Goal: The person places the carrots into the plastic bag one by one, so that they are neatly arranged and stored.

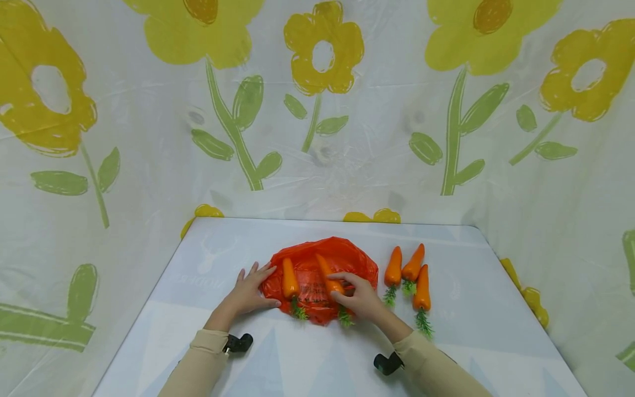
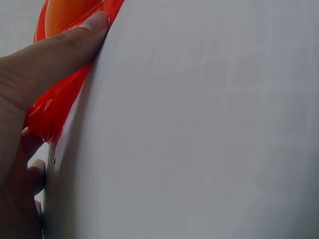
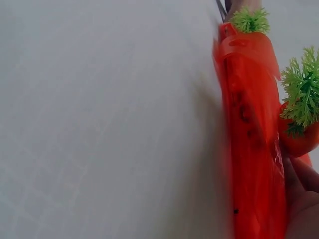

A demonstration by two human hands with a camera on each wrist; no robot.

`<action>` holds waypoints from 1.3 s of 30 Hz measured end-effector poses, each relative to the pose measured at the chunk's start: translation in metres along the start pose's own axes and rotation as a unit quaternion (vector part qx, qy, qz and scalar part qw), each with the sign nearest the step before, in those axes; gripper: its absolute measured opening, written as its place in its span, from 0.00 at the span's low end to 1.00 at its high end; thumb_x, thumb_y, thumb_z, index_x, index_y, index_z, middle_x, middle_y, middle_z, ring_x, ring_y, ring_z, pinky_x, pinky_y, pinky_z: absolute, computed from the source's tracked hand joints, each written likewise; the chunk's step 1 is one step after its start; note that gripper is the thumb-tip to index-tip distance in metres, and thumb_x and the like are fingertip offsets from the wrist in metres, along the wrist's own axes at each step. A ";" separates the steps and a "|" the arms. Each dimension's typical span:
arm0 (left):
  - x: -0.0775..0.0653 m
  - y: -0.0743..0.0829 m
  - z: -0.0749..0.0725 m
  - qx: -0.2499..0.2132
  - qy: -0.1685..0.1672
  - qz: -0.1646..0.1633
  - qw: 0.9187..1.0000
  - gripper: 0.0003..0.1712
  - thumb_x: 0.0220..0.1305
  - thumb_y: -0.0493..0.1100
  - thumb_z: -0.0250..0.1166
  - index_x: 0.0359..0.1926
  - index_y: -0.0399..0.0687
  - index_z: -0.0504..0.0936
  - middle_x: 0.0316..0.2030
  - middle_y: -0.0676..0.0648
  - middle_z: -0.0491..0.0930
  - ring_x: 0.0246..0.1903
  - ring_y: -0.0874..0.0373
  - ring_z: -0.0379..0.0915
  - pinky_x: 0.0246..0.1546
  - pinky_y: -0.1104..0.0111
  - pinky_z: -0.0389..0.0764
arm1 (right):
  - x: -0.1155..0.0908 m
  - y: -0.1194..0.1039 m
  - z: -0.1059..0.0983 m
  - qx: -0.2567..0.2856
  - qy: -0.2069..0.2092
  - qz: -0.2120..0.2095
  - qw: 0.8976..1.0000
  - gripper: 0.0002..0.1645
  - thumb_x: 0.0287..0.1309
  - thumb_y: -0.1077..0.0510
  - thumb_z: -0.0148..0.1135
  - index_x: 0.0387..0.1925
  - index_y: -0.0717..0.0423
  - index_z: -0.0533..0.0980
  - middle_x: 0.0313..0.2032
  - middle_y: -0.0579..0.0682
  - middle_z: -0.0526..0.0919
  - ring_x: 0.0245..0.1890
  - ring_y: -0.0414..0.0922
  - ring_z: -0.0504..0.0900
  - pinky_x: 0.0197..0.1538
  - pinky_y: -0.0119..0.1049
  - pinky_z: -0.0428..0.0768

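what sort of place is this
Probably a small staged recording booth: yellow-flowered white sheeting hangs around three sides of a pale blue-and-white rectangular table, and small black wrist-worn cameras suggest filming.

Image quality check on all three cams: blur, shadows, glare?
Head: soft, even light, small highlights on the carrots, outlines readable. Left wrist: tabletop looks soft and low in contrast, dimmer toward the lower right. Right wrist: the red bag smears along its left edge, with a diffuse shadow beside it; the leafy tops look crisper.
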State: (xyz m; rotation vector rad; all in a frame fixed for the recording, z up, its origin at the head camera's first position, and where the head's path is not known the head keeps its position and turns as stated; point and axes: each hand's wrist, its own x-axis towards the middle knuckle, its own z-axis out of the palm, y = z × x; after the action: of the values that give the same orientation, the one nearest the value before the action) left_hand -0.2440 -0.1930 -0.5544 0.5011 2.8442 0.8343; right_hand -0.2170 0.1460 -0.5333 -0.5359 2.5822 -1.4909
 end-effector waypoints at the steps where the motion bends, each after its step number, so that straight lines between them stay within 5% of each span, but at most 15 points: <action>1: 0.000 0.000 0.000 0.000 0.000 0.000 1.000 0.57 0.50 0.61 0.79 0.76 0.46 0.64 0.77 0.41 0.58 0.78 0.34 0.38 0.73 0.35 0.31 | 0.001 0.000 0.001 -0.001 -0.001 0.000 1.000 0.22 0.64 0.47 0.70 0.59 0.37 0.80 0.56 0.46 0.81 0.48 0.46 0.79 0.51 0.40 0.82; 39: 0.000 -0.002 0.000 0.002 0.002 0.009 1.000 0.57 0.51 0.61 0.79 0.76 0.44 0.64 0.77 0.39 0.57 0.77 0.32 0.38 0.72 0.35 0.32 | 0.035 -0.008 0.037 0.020 0.006 -0.002 1.000 0.23 0.65 0.48 0.69 0.60 0.40 0.80 0.54 0.45 0.82 0.46 0.45 0.79 0.50 0.39 0.81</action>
State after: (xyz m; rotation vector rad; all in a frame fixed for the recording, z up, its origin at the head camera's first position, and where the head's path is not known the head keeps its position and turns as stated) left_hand -0.2446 -0.1943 -0.5559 0.5284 2.8489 0.8344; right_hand -0.2374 0.1001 -0.5429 -0.5307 2.5549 -1.5479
